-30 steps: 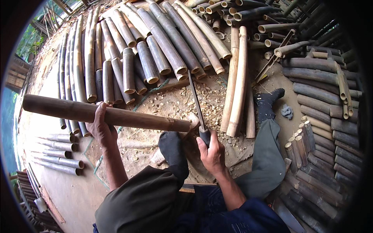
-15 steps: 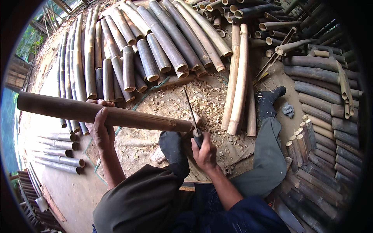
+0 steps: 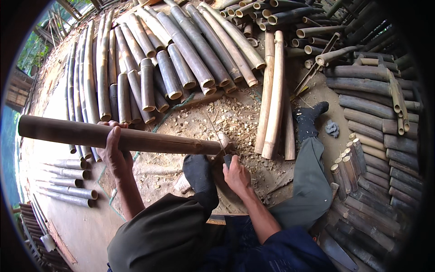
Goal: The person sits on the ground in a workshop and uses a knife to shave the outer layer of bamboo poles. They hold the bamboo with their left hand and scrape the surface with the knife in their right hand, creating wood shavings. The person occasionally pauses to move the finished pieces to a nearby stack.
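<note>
Between both sets of fingers, the bamboo pole [image 3: 136, 139] lies crosswise: left hand [image 3: 114, 152] wraps its middle, right hand [image 3: 235, 174] clasps a knife [image 3: 222, 147] biting the near end. Wood chips [image 3: 217, 122] beyond suggest trimming is underway, unfinished.

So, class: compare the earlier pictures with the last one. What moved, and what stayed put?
The right hand brought the knife down: its blade stood raised over the chips a second ago, and now it meets the near end of the bamboo pole. The hand dropped slightly with it. The left hand kept its grip on the pole, which stayed lying across. The stacked bamboo did not move.
</note>
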